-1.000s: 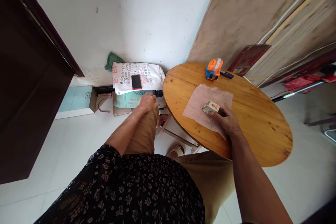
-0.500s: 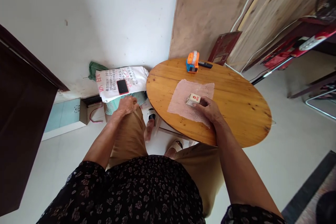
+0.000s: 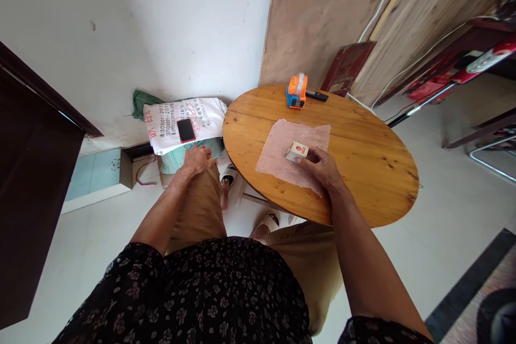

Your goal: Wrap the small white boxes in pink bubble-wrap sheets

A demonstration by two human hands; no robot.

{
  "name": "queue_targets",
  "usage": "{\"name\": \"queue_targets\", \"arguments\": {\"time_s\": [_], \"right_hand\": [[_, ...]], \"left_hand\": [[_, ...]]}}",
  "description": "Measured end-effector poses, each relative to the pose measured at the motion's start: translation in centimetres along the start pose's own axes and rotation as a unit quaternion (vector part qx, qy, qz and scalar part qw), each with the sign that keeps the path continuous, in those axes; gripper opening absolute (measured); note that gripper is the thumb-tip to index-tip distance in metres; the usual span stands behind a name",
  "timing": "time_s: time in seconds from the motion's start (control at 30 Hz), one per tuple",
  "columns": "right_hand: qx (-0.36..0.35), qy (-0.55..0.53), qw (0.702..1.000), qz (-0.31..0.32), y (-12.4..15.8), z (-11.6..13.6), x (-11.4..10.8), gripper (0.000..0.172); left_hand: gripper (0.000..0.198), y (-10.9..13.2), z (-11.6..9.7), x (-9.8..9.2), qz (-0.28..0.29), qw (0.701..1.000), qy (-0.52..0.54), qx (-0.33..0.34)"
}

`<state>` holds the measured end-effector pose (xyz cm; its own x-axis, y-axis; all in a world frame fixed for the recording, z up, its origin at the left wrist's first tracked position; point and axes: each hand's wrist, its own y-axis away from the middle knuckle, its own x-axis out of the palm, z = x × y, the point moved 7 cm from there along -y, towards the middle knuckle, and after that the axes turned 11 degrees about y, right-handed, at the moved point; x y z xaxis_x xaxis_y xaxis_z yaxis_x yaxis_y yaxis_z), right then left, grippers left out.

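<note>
My right hand (image 3: 323,167) grips a small white box with red print (image 3: 297,151) between thumb and fingers. The box rests on a pink cloth (image 3: 278,145) spread over the oval wooden table (image 3: 371,172). On my left knee lies my left hand (image 3: 197,159), holding nothing, its fingers loosely draped over the trousers.
An orange and blue tape dispenser (image 3: 296,91) and a black remote (image 3: 316,95) are at the table's far edge. A phone (image 3: 186,130) lies on a white printed sack (image 3: 161,118) to the left. A dark red chair (image 3: 350,67) stands behind the table.
The view has shifted slightly. My right hand keeps its grip on the box on the cloth, and my left hand stays on the knee.
</note>
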<state>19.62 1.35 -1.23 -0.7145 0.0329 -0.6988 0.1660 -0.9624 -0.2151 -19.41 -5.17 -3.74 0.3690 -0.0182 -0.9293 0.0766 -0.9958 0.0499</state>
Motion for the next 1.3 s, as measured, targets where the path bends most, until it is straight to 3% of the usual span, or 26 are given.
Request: {"name": "queue_targets", "arguments": {"time_s": [0.23,0.33,0.4,0.47,0.53,0.6,0.67,0.77,0.83,0.97,1.3], "right_hand": [[-0.006,-0.01,1.0,0.005,0.1,0.2,0.1,0.047],[-0.021,0.022,1.0,-0.004,0.2,0.5,-0.1,0.043],[-0.029,0.041,0.999,-0.01,0.3,0.8,-0.3,0.041],[-0.036,0.043,0.998,-0.006,0.3,1.2,-0.4,0.039],[-0.038,0.043,0.998,-0.005,0.4,1.5,-0.5,0.037],[-0.036,0.049,0.998,-0.011,0.5,1.7,-0.6,0.037],[-0.034,0.062,0.997,-0.017,0.6,1.6,-0.7,0.039],[-0.037,0.07,0.997,-0.013,0.6,1.2,-0.7,0.039],[-0.043,0.072,0.996,-0.008,0.7,1.0,-0.6,0.04],[-0.059,0.083,0.995,-0.015,0.8,0.9,-0.6,0.042],[-0.056,0.092,0.994,-0.018,0.6,1.1,-0.7,0.04]], "left_hand": [[0.029,1.2,0.7,-1.0,-0.025,0.999,0.027,0.002],[0.029,1.7,-0.2,-1.0,-0.055,0.998,0.043,0.008],[0.031,1.9,-1.7,-1.9,-0.109,0.992,0.057,0.009],[0.028,2.1,-4.8,-3.6,-0.209,0.968,0.127,0.051],[0.029,1.5,-9.6,-4.3,-0.219,0.944,0.197,0.15],[0.035,0.2,-15.4,-3.4,-0.129,0.926,0.239,0.262],[0.054,-1.7,-20.0,-1.6,-0.03,0.909,0.272,0.315],[0.075,-4.4,-23.4,2.0,0.072,0.901,0.281,0.323],[0.078,-5.5,-23.7,4.1,0.09,0.9,0.269,0.329],[0.077,-5.9,-22.6,5.8,0.046,0.895,0.246,0.368],[0.076,-6.2,-22.6,5.8,0.048,0.892,0.257,0.369]]}}
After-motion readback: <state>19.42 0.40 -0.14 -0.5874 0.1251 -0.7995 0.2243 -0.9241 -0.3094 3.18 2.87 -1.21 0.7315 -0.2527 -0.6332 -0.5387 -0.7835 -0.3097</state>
